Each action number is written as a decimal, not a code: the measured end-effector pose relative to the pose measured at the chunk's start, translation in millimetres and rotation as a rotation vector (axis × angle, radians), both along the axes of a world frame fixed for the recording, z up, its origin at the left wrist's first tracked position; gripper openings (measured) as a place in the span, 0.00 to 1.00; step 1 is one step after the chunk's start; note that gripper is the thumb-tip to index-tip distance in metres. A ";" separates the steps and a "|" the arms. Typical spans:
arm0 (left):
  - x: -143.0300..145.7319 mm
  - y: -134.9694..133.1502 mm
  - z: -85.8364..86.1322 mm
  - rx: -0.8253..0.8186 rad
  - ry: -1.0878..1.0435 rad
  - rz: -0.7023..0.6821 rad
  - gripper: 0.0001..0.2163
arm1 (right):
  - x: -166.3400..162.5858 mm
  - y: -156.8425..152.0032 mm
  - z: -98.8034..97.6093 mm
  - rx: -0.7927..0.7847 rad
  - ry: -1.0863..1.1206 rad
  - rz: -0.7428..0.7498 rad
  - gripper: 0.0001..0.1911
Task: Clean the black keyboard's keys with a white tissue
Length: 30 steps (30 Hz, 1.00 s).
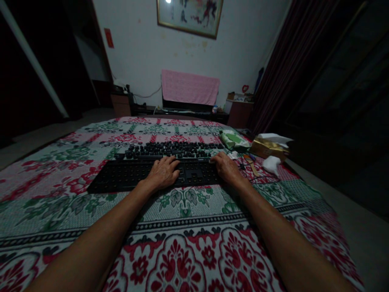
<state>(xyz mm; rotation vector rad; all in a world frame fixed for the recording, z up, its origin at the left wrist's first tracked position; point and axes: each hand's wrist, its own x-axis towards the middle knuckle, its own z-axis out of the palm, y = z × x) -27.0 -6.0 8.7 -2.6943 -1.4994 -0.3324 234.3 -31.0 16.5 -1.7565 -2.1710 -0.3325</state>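
Observation:
A black keyboard base (121,178) with bare key sockets lies across the flowered bedspread (188,243). Just behind it sits a heap of loose black keycaps (173,149). My left hand (162,173) lies palm down on the middle of the keyboard, fingers curled together at its far edge; what they pinch is hidden. My right hand (226,168) is closed over the right end of the keyboard, gripping it.
To the right on the bed lie a green and white packet (234,140), a gold tissue box (269,148), a crumpled white tissue (271,164) and small tools (252,162). The bed's right edge drops to the floor. A pink cloth (190,87) covers a screen at the far wall.

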 end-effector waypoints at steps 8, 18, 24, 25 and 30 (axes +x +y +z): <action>-0.1 -0.2 0.4 0.011 0.012 -0.011 0.20 | -9.6 8.4 -7.3 -0.047 0.034 0.040 0.15; 0.0 -0.8 0.4 0.012 0.003 -0.005 0.20 | -8.2 3.8 1.8 0.000 0.059 0.004 0.13; 0.2 -1.5 1.5 0.004 -0.002 -0.005 0.20 | -6.4 7.9 -4.9 0.009 0.062 0.041 0.15; 0.2 -1.6 1.6 0.007 -0.002 -0.005 0.20 | -6.4 8.2 -5.4 0.005 0.070 0.046 0.15; 0.0 -0.6 0.2 0.013 0.000 -0.009 0.20 | -6.4 8.7 -6.5 0.034 0.112 0.089 0.12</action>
